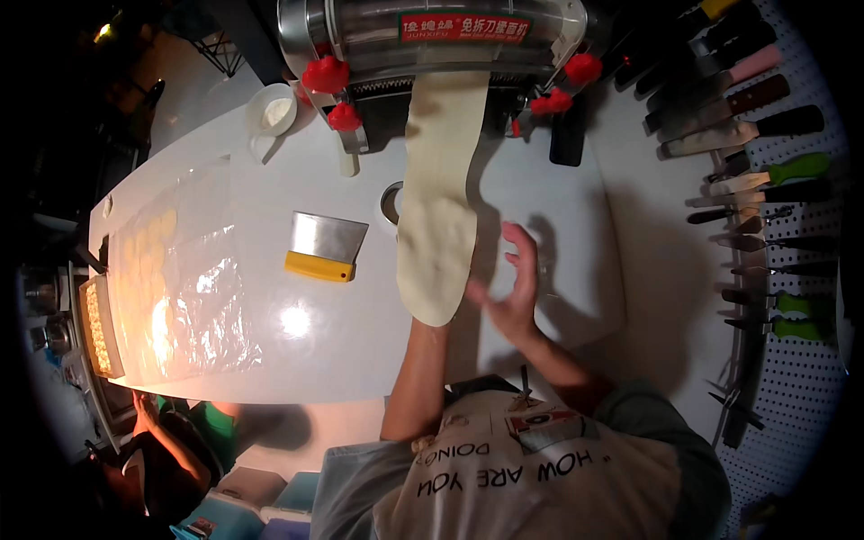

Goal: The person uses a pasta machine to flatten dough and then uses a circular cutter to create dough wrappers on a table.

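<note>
A long sheet of pale dough (pixel 439 155) hangs out of the rollers of a metal dough-kneading machine (pixel 378 54) and comes towards me. Its rounded near end drapes over my left hand, which is hidden underneath; only the wrist and left forearm (pixel 422 378) show. Bumps in the dough mark where that hand lies. Just right of the sheet is my right hand (pixel 516 290), with curved, parted fingers and nothing in it. Its blurred thumb is close to the dough's edge; contact is unclear. A metal ring (pixel 389 202) is partly covered by the sheet.
On the white table (pixel 337 351) lie a dough scraper (pixel 325 248) with yellow handle, clear plastic film (pixel 202 290) over pale round pieces, and a black phone (pixel 567 138). A cup of white powder (pixel 273 111) stands back left. Spatulas (pixel 742 135) line the right; another person's arm (pixel 169 442) shows lower left.
</note>
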A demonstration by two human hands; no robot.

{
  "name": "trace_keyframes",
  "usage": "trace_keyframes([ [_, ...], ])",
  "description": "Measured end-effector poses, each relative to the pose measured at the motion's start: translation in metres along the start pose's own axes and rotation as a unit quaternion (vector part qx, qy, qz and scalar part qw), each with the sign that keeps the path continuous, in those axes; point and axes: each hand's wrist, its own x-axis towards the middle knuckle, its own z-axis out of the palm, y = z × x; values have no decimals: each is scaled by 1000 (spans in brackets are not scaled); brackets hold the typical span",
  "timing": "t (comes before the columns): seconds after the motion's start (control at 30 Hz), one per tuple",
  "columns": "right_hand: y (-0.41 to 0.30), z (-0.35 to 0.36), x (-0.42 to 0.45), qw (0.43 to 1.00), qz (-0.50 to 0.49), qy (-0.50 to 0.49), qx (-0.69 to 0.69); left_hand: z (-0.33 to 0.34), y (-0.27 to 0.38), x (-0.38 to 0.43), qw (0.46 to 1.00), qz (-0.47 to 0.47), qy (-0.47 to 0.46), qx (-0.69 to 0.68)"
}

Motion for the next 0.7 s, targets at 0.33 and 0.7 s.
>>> trace_keyframes([
  [0.33,-1,-6,-11,895,-337,-235,-175,3,-18,-7,913,93,25,396],
  [0.7,-8,-6,17,920,-334,-192,-67,36,-21,-6,957,-3,-12,291],
])
